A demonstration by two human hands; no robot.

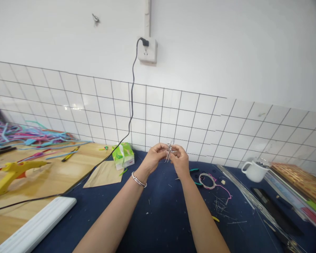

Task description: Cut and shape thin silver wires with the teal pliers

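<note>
Between my two hands, above the dark blue cloth (158,211), is a small bundle of thin silvery wires (169,151) with loose ends sticking out below and to the sides. The fingers of my left hand (156,156), with a bangle at its wrist, pinch it from the left. From the right, my right hand (180,160) grips the same bundle, its fingertips close to the left ones. How the wires join is too small to make out. Green-handled pliers (194,170) lie just beyond my right wrist, partly hidden by it.
Right of my arms lie a roll of tape (207,181), wire scraps (221,207), long wires (242,189) and a white mug (255,171). On the left are a tissue pack (123,156), a yellow glue gun (10,175), a power strip (39,225) and pipe cleaners (28,135). A black cable (132,91) hangs from the wall socket.
</note>
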